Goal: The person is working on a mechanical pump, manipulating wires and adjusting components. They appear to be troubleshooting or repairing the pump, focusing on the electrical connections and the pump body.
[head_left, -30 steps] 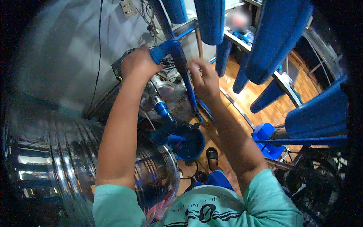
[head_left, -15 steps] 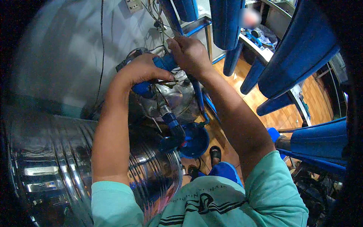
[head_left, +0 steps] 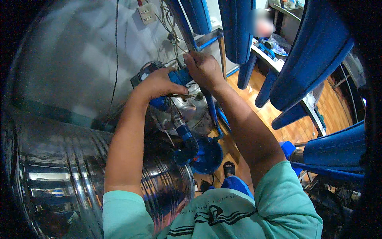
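Note:
A blue pipe fitting [head_left: 180,76] sits on top of a water pump, between my two hands. My right hand [head_left: 205,71] is closed in a fist round the fitting's right end. Its left side is gripped by my left hand [head_left: 161,83], thumb on the near side and fingers mostly hidden behind. Below my left hand shows the blue pump body [head_left: 160,104], with thin wires by the thumb. Under the pump lies a shiny metal pressure tank [head_left: 199,113]. A blue pipe with an elbow [head_left: 188,137] runs from there toward me.
A large ribbed steel tank [head_left: 67,171] lies at the left. Near my feet is a round blue container [head_left: 211,157]. Loose cables hang below a wall socket [head_left: 146,14]. Large blue padded cylinders [head_left: 308,55] hang at the right, over a tiled floor [head_left: 246,103].
The view has shifted, so the pump and both hands appear slightly lower and farther right. My hands keep their holds on the fitting, which shows no clear turn.

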A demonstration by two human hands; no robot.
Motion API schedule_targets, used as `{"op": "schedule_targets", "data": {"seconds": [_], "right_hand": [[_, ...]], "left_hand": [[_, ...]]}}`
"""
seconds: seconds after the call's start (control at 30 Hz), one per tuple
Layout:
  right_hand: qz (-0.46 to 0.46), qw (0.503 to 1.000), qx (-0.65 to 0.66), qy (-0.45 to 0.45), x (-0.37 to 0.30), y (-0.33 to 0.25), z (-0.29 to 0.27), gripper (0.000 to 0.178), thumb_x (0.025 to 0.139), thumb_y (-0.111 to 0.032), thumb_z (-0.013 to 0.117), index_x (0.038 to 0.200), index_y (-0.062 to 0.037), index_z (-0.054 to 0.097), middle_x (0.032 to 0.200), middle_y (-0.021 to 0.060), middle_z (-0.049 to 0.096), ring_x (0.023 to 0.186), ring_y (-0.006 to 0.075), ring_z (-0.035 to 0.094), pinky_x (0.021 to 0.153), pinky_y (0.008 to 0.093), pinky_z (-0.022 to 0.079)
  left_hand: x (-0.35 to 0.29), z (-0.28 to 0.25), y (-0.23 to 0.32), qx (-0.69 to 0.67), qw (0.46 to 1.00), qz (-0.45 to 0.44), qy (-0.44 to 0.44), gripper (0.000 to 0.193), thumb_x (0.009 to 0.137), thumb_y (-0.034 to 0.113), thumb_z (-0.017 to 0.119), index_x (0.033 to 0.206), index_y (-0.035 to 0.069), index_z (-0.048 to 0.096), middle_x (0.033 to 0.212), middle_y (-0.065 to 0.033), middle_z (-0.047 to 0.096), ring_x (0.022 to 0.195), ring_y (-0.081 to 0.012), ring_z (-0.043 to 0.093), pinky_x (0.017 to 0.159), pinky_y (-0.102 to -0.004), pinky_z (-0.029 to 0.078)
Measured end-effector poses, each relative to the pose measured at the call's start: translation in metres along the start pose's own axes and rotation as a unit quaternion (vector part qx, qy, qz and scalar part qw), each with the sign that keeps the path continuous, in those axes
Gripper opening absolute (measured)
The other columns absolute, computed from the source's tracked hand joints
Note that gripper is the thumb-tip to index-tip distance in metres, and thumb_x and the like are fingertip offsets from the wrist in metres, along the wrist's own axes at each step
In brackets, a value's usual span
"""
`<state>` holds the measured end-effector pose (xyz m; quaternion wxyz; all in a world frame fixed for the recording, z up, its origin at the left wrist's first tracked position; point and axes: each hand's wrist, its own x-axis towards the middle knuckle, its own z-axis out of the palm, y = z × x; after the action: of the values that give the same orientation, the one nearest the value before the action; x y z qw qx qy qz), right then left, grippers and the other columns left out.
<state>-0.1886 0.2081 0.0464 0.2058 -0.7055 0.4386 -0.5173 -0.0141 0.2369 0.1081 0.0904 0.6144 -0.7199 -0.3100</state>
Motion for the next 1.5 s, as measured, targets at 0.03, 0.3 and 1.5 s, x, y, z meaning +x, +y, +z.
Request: {"op": "schedule_targets", "data": {"seconds": [0.03,0.3,1.5], "right_hand": [[0.008,1.0,0.014,0.007,-0.001,0.004,0.001,0.038,0.095,-0.038,0.049,0.086,-0.0054,0.065,0.085,0.0216,0.065,0.082,0.043,0.062,0.072,0.0507,0.05],[-0.023,1.0,0.005,0.006,0.001,0.003,-0.001,0.037,0.095,-0.037,0.049,0.086,-0.0051,0.064,0.086,0.0221,0.065,0.081,0.0433,0.062,0.073,0.0507,0.05],[-0.058,0.998,-0.002,0.02,0.002,0.009,0.002,0.036,0.096,-0.037,0.047,0.083,-0.0065,0.063,0.083,0.0197,0.065,0.079,0.0424,0.063,0.071,0.0526,0.049]], "left_hand": [[-0.001,0.001,0.004,0.029,0.999,-0.008,0.017,0.085,0.056,0.039,0.086,0.122,-0.006,0.057,0.105,-0.0182,0.069,0.096,-0.0264,0.066,0.087,-0.0335,0.049],[0.01,0.001,-0.011,0.006,1.0,-0.012,-0.015,0.087,0.053,0.042,0.086,0.121,-0.005,0.058,0.106,-0.0183,0.068,0.096,-0.0277,0.066,0.087,-0.0343,0.049],[0.008,-0.012,-0.004,-0.156,0.973,-0.083,-0.146,0.062,0.063,0.031,0.086,0.114,0.005,0.062,0.098,-0.0087,0.068,0.08,-0.0168,0.066,0.072,-0.0311,0.053]]}}
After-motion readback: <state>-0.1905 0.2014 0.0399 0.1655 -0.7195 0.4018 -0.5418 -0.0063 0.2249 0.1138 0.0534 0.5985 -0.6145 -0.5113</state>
